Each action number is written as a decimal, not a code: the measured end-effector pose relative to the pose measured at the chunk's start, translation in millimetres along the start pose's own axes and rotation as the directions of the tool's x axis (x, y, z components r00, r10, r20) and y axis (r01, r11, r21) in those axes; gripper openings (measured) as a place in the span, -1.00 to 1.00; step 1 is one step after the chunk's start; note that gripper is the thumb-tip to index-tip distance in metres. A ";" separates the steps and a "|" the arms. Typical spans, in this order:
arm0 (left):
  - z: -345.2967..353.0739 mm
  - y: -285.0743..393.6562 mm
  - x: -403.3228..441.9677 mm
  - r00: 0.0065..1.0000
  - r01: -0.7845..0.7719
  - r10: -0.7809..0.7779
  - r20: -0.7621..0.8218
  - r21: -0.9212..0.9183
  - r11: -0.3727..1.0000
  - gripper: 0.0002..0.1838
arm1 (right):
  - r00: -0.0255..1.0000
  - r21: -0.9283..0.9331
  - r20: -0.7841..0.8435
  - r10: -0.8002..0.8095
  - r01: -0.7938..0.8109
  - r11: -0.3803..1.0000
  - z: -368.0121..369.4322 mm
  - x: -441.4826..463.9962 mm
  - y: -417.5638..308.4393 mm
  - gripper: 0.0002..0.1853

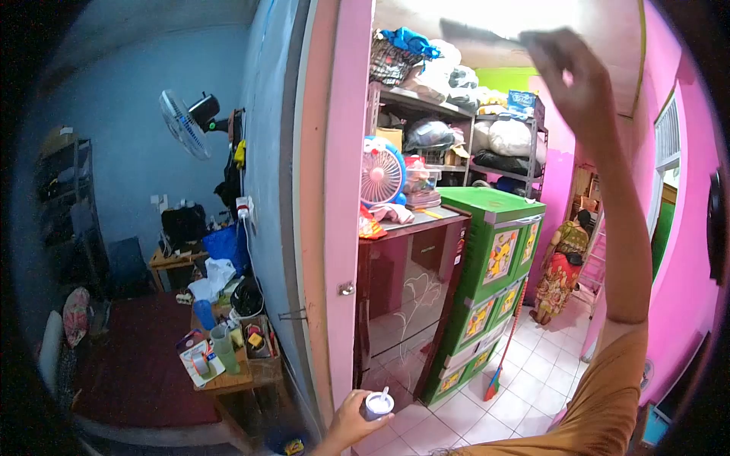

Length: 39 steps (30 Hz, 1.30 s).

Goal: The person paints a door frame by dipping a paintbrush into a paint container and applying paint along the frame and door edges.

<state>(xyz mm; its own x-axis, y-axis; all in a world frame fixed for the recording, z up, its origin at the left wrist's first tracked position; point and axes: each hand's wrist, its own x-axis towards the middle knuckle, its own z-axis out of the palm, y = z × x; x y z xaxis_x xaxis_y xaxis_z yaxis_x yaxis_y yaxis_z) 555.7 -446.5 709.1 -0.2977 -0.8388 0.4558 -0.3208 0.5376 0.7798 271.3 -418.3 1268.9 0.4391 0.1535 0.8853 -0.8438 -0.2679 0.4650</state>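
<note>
My left hand point(351, 424), low in the view, is closed round a small pale cup point(376, 414). White paste and a small white stick or spoon handle show inside the cup. High at the upper right, my raised right hand point(569, 76) pinches a putty knife point(473, 33), its flat blade blurred and pointing left near the ceiling. The pink door frame point(346, 190) stands just above and left of the cup, with a metal latch point(346, 289) on it.
A dark glossy cabinet point(411, 296) and a green drawer unit point(487, 205) stand ahead. A broom point(494, 380) leans by the drawers. Another person point(564, 262) stands farther back. Left of the wall are a bed point(144, 357), a cluttered table point(236, 376) and a wall fan point(186, 124).
</note>
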 end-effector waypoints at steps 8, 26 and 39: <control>5.3 12.2 16.2 0.998 -0.045 0.044 -0.045 -0.034 0.998 -0.32 | 0.652 0.416 0.698 0.298 -0.706 0.573 -0.4 -158.8 -111.1 -0.71; 13.4 32.5 41.2 0.998 -0.005 0.002 -0.068 -0.046 0.999 -0.30 | 0.208 0.183 0.918 0.338 -0.978 0.104 2.2 -304.1 -166.1 -0.74; 24.2 36.0 49.3 0.999 0.018 -0.020 -0.034 -0.061 0.998 -0.30 | 0.321 0.267 0.928 0.189 -0.927 0.263 35.9 -331.1 -189.9 -0.82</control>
<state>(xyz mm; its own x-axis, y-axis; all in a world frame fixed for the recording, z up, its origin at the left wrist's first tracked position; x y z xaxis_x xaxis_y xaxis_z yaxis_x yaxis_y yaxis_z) 507.8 -466.4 749.2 -0.2606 -0.8520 0.4541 -0.2708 0.5160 0.8127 297.3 -452.4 887.9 0.2678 -0.8841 0.3829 -0.5467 -0.4666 -0.6953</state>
